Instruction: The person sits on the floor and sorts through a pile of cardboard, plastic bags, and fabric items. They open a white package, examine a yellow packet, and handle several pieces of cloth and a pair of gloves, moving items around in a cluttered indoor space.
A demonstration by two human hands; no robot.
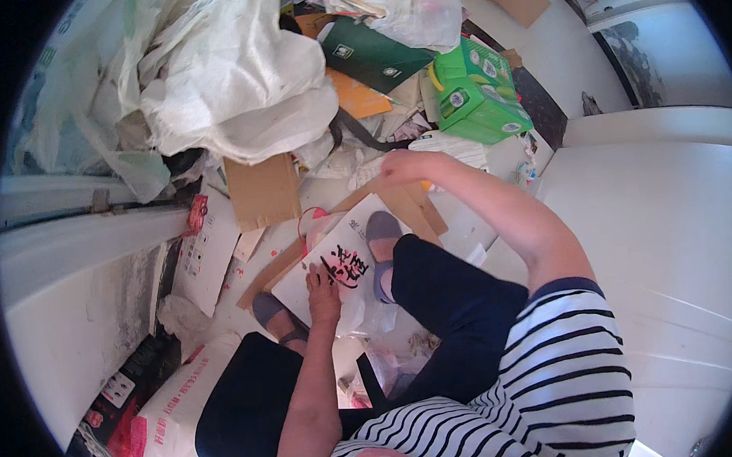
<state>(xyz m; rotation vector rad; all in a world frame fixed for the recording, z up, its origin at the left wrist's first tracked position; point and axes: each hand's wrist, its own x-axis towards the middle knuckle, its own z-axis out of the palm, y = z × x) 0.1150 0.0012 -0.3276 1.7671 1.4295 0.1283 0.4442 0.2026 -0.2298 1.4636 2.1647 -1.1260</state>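
Observation:
My left hand [323, 296] rests on a flat white cardboard piece [301, 287] bearing large black brush lettering over pink. Its fingers point away from me and look slightly apart. The white piece lies between my feet, over brown cardboard [434, 216]. Farther out, my right hand [403, 167] reaches over loose papers [368, 172] and the brown cardboard's far edge. Its fingers bend down and are mostly hidden, so any grip cannot be made out. A pink cord [304, 222] curves beside the white piece's upper left edge.
A white woven sack [244, 93], a dark green folder [373, 53] and a green carton [479, 95] top a heap ahead. A small brown cardboard piece [263, 193] leans below the sack. White plastic packages [180, 399] lie at left. A smooth white surface [642, 241] borders the right.

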